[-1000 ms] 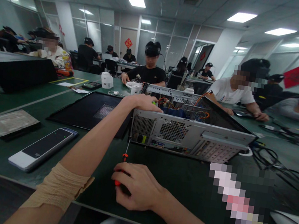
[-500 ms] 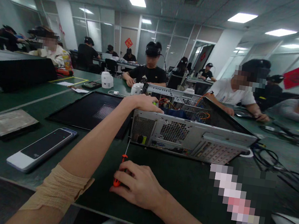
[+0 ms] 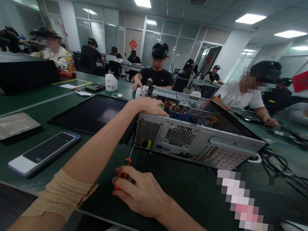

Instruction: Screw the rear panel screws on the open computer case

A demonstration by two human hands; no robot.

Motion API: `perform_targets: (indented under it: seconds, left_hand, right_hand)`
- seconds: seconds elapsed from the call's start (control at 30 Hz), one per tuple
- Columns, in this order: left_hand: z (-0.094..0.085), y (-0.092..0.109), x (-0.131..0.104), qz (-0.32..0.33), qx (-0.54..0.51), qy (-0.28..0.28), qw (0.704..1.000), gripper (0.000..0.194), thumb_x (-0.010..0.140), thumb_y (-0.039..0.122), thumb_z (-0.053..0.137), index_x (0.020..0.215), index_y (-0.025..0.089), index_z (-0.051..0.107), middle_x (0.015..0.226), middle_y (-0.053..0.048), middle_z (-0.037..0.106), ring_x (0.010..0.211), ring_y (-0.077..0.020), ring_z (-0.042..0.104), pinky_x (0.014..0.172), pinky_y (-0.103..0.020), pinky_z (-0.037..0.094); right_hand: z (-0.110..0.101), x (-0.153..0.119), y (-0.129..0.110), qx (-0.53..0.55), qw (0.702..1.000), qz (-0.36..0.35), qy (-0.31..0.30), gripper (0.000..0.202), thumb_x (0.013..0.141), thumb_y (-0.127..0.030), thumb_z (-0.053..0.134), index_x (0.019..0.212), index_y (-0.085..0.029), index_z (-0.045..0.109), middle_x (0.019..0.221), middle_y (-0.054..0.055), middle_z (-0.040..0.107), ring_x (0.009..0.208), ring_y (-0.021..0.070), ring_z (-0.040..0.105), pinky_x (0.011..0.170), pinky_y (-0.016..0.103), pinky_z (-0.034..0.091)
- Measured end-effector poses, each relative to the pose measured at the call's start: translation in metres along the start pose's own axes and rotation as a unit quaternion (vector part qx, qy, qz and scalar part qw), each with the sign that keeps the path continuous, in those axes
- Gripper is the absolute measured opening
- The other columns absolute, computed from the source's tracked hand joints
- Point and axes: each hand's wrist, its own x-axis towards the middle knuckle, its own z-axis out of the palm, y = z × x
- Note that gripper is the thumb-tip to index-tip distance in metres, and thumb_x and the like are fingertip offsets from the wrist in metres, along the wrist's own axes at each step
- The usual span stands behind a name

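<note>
An open computer case (image 3: 202,132) lies on its side, its perforated metal back panel facing me and its wires and inner parts showing from above. My left hand (image 3: 153,107) is bent over the case's upper left corner and grips it there, with some fingertips hidden inside. Below that corner, my right hand (image 3: 142,191) is closed around the red and black handle of a screwdriver (image 3: 127,161). The thin shaft points up and away from me, its tip close to the lower left edge of the back panel. Whether the tip touches a screw I cannot tell.
Left of the case lies a black side panel (image 3: 90,115). Nearer are a hard drive (image 3: 12,125) and a white-and-black handheld device (image 3: 44,153). Another black case (image 3: 18,72) stands far left. Cables (image 3: 282,165) lie right. A person (image 3: 156,73) sits opposite.
My right hand and the screwdriver handle have shifted slightly left, and the fingers sit differently on the handle. My left hand stays on the case. The person opposite has moved a hand to a white object.
</note>
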Motion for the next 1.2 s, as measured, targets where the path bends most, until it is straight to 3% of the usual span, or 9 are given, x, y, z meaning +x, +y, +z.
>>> perform_targets:
  seconds: [0.2,0.3,0.47,0.63,0.83,1.03,1.2]
  left_hand:
    - [0.0001,-0.0009,0.0004,-0.001,-0.002,0.002,1.000,0.096,0.077,0.082,0.041,0.150,0.020,0.040,0.147,-0.014,0.049,0.127,-0.0382,0.049,0.102,-0.046,0.039]
    - [-0.0003,-0.0007,-0.0004,-0.001,-0.004,0.003,1.000,0.095,0.077,0.082,0.040,0.149,0.021,0.041,0.147,-0.014,0.049,0.126,-0.0376,0.049,0.101,-0.046,0.040]
    - [-0.0006,0.0002,-0.0014,0.004,0.001,0.005,1.000,0.094,0.078,0.082,0.040,0.148,0.019,0.042,0.145,-0.016,0.051,0.125,-0.0363,0.051,0.101,-0.045,0.041]
    - [0.0001,-0.0010,-0.0007,0.002,-0.003,0.006,1.000,0.095,0.076,0.083,0.041,0.148,0.021,0.042,0.146,-0.014,0.051,0.126,-0.0363,0.051,0.101,-0.045,0.041]
    - [0.0005,-0.0013,-0.0003,-0.002,-0.006,0.009,1.000,0.093,0.077,0.082,0.041,0.147,0.022,0.044,0.145,-0.014,0.052,0.126,-0.0359,0.051,0.101,-0.044,0.041]
    - [-0.0019,0.0018,-0.0034,-0.001,-0.006,0.001,1.000,0.092,0.078,0.080,0.042,0.149,0.021,0.041,0.148,-0.012,0.049,0.128,-0.0348,0.049,0.103,-0.043,0.040]
    - [-0.0033,0.0035,-0.0055,-0.008,-0.010,-0.001,1.000,0.094,0.077,0.080,0.044,0.148,0.020,0.042,0.148,-0.016,0.048,0.127,-0.0384,0.049,0.102,-0.047,0.040]
  right_hand:
    - [0.0017,0.0035,-0.0015,-0.005,1.000,-0.004,-0.018,0.029,0.105,-0.036,0.039,0.121,-0.019,0.054,0.120,0.007,0.064,0.089,0.0148,0.068,0.059,0.024,0.052]
    - [0.0034,0.0038,-0.0016,0.000,1.000,-0.007,0.000,0.029,0.105,-0.034,0.038,0.126,-0.016,0.050,0.119,0.009,0.066,0.092,0.0158,0.068,0.066,0.026,0.054]
    - [0.0040,0.0029,-0.0005,0.045,0.999,0.007,0.027,0.023,0.104,-0.032,0.040,0.113,-0.015,0.053,0.119,0.012,0.065,0.103,0.0170,0.065,0.081,0.028,0.054]
    - [0.0038,0.0024,0.0021,0.041,0.999,0.023,-0.021,0.034,0.098,-0.050,0.049,0.109,-0.018,0.055,0.116,0.010,0.062,0.092,0.0166,0.064,0.075,0.028,0.054]
    - [0.0038,0.0029,0.0030,-0.003,0.998,0.017,-0.053,0.027,0.099,-0.046,0.049,0.107,-0.022,0.060,0.119,0.008,0.055,0.081,0.0128,0.060,0.065,0.025,0.051]
    - [0.0036,0.0013,0.0016,-0.022,0.999,0.008,-0.031,0.033,0.100,-0.046,0.049,0.114,-0.018,0.055,0.115,0.007,0.064,0.079,0.0125,0.065,0.060,0.023,0.050]
    - [0.0030,0.0024,0.0010,0.001,1.000,-0.010,-0.004,0.029,0.101,-0.042,0.047,0.110,-0.016,0.057,0.120,0.006,0.067,0.091,0.0137,0.069,0.070,0.024,0.054]
